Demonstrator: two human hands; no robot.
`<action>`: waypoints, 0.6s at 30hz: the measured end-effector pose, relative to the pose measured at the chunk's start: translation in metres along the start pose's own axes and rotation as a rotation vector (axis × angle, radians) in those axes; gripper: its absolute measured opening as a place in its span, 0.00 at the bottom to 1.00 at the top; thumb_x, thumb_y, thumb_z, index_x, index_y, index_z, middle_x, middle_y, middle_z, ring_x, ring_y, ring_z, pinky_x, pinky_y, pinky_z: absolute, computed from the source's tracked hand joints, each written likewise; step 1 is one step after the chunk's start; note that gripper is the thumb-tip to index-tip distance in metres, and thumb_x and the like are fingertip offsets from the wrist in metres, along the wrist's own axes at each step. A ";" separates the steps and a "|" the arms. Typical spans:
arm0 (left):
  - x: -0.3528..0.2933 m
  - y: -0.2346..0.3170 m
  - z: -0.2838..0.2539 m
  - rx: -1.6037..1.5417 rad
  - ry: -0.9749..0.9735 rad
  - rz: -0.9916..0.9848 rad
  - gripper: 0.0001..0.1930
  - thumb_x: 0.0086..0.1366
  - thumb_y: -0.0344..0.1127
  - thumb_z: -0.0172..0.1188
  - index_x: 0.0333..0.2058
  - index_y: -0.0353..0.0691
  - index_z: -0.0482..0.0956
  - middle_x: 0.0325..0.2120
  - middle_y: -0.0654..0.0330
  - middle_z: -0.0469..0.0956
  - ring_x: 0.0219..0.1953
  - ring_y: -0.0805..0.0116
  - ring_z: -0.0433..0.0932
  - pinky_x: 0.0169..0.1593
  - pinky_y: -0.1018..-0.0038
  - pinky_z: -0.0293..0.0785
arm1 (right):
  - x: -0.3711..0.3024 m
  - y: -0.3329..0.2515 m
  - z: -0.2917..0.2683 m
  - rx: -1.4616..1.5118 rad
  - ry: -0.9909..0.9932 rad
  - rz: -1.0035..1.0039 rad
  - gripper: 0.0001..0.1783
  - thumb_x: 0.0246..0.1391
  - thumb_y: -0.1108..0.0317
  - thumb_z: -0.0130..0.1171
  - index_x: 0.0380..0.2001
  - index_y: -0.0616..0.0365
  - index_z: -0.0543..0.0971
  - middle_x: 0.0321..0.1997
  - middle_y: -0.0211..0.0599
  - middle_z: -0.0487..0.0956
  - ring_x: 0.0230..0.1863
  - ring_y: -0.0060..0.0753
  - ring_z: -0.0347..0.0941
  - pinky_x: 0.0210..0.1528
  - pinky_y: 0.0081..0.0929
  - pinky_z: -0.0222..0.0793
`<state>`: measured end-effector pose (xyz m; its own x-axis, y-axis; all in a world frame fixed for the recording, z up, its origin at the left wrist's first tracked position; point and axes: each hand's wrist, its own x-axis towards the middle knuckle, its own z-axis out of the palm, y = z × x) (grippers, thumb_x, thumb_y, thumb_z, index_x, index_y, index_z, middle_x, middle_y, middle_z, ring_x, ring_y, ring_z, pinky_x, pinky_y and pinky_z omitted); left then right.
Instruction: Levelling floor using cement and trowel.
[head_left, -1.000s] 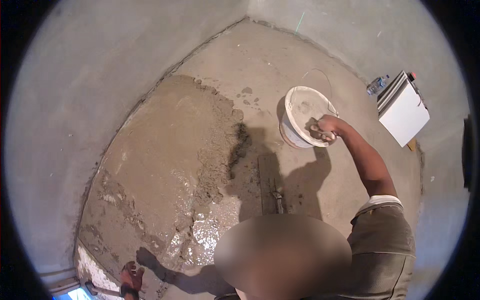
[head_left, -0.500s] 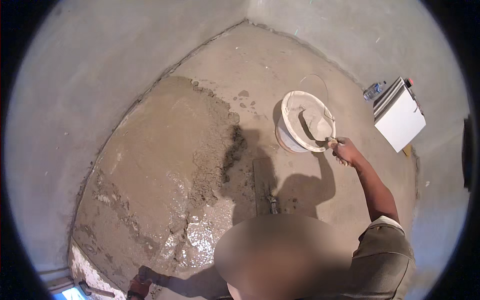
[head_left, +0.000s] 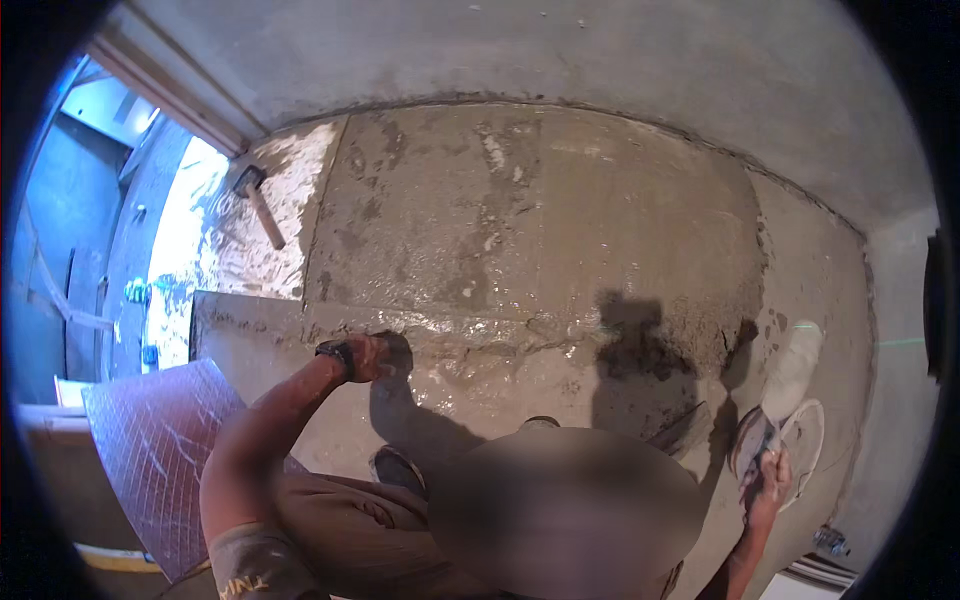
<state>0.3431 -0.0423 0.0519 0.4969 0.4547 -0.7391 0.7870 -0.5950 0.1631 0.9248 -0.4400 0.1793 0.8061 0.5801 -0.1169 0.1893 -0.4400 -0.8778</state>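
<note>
My right hand (head_left: 768, 480) is closed round the handle of a trowel (head_left: 792, 375), held over the bucket at the right. Its blade is smeared by motion and looks coated with pale grey mix. The white bucket (head_left: 818, 435) stands on the floor, partly hidden by my hand and the trowel. My left hand (head_left: 368, 357), with a dark band at the wrist, hovers above the wet mortar (head_left: 480, 350); its fingers are curled and nothing shows in them. A flat rectangular trowel (head_left: 680, 430) lies on the floor, partly covered by the blurred patch.
A large tile-like sheet (head_left: 165, 460) with a grid pattern leans at the left. A mallet (head_left: 262, 205) lies on the pale floor by the doorway. Walls edge the mortar at the back and right. A plastic bottle (head_left: 830, 541) stands at the lower right.
My view has swung left, bringing the doorway and sheet into sight. My right hand has lifted the trowel out of the bucket. My left arm shows more fully over the mortar.
</note>
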 end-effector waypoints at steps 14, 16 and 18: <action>-0.105 -0.032 0.069 -0.339 0.047 -0.319 0.28 0.59 0.55 0.61 0.49 0.39 0.77 0.38 0.51 0.83 0.44 0.52 0.81 0.49 0.61 0.76 | 0.059 -0.092 0.307 -0.259 -0.897 -0.107 0.21 0.59 0.49 0.60 0.38 0.58 0.76 0.23 0.24 0.68 0.25 0.18 0.64 0.25 0.26 0.61; -0.115 -0.030 0.078 -0.376 0.016 -0.374 0.28 0.59 0.55 0.61 0.50 0.39 0.77 0.38 0.51 0.83 0.44 0.52 0.81 0.50 0.62 0.75 | 0.068 -0.106 0.327 -0.328 -0.964 -0.169 0.23 0.56 0.48 0.62 0.36 0.59 0.75 0.24 0.24 0.68 0.25 0.18 0.64 0.27 0.25 0.62; -0.120 -0.037 0.102 -0.359 0.026 -0.369 0.28 0.59 0.54 0.62 0.50 0.39 0.77 0.38 0.52 0.83 0.44 0.53 0.81 0.50 0.62 0.75 | 0.087 -0.099 0.353 -0.255 -0.997 -0.200 0.23 0.56 0.48 0.62 0.37 0.60 0.75 0.25 0.26 0.69 0.26 0.21 0.66 0.29 0.26 0.64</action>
<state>0.2170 -0.1421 0.0684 0.1683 0.6106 -0.7739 0.9852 -0.1293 0.1122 0.7778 -0.1042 0.0919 -0.0585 0.9093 -0.4119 0.4740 -0.3378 -0.8131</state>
